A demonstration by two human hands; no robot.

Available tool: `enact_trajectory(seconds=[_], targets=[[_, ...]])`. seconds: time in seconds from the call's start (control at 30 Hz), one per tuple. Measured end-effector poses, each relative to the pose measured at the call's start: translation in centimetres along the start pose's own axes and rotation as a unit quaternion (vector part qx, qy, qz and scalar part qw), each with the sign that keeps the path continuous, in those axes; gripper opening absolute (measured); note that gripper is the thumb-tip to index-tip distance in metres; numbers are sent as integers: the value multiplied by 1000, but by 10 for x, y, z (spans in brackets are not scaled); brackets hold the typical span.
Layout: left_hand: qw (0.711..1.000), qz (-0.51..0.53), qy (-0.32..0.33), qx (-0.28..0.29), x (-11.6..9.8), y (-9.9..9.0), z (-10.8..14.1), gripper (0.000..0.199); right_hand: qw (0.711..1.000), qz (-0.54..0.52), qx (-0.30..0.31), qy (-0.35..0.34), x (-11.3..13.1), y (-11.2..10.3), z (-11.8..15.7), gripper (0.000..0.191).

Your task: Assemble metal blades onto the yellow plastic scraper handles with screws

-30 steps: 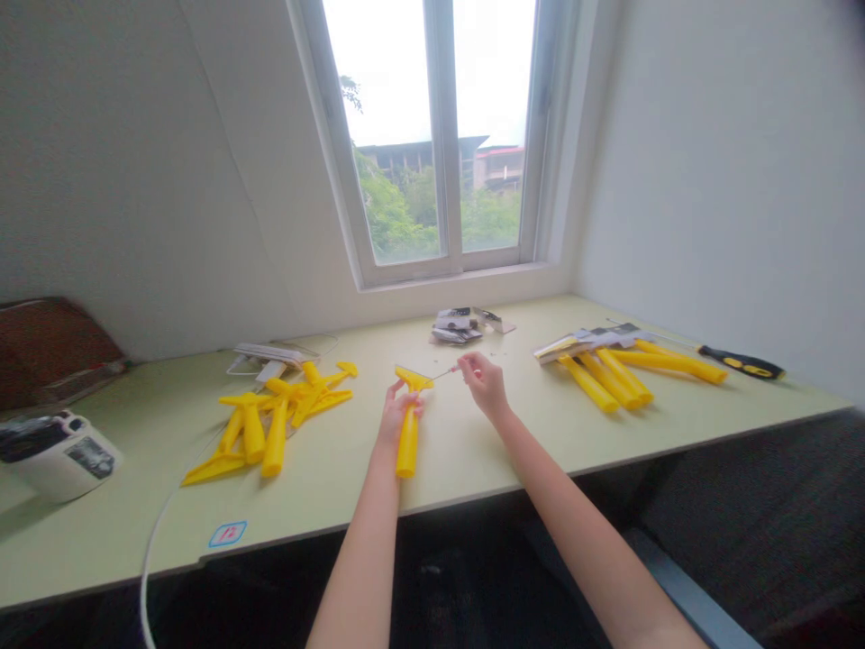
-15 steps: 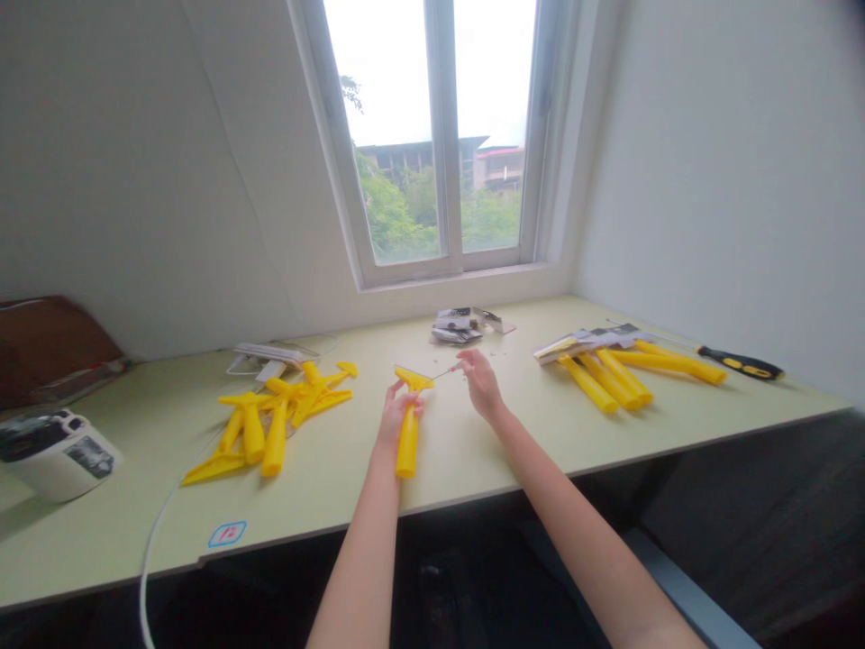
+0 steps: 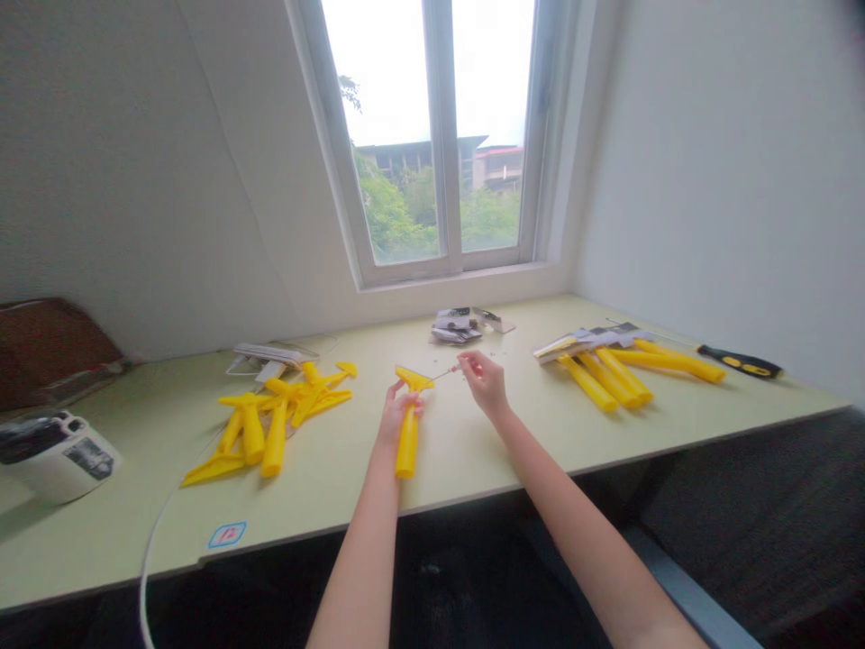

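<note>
Near the middle of the table, my left hand (image 3: 398,413) is wrapped round the neck of a yellow scraper (image 3: 406,446). Its round handle points toward me and its wide head faces away. My right hand (image 3: 484,380) pinches a small screwdriver (image 3: 454,369) with a thin shaft and a reddish handle, mostly hidden by the fingers. The shaft's tip meets the right end of the scraper head; whether it sits on a screw is too small to tell.
Several yellow scraper parts (image 3: 253,433) lie heaped at left. More yellow scrapers (image 3: 612,379) with blades lie at right, beside a black-and-yellow screwdriver (image 3: 740,362). Blade packets (image 3: 454,324) lie near the window. A white mug-like container (image 3: 71,460) stands far left; a white cable (image 3: 162,523) hangs over the edge.
My right hand has shifted very slightly and its fingers have turned a little on the small screwdriver. The left hand and the scraper stay in place.
</note>
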State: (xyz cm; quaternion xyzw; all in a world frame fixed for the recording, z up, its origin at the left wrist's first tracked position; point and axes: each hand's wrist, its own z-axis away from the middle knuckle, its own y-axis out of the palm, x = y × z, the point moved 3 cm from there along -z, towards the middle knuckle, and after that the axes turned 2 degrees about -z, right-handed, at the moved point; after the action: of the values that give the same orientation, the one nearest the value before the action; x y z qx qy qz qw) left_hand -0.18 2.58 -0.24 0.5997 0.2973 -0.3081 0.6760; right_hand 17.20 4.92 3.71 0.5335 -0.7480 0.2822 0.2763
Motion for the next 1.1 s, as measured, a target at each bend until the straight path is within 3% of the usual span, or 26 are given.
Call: enact_trajectory(seconds=[0.23,0.4,0.83,1.1], targets=[[1000,-1,4,-4,0,0,0,50,1000,-3,2,5,-3,1,0,29],[1000,4,-3,-9,0,0,1,49,999,2,-5,-41,-3,0,-1,35],[1000,-10,1,9,0,0,1,49,998,-31,-51,-7,-4,-3,0,17],[1000,-21,8,0,-1,1,2,49,998,-11,-59,-7,-4,-3,-2,19]])
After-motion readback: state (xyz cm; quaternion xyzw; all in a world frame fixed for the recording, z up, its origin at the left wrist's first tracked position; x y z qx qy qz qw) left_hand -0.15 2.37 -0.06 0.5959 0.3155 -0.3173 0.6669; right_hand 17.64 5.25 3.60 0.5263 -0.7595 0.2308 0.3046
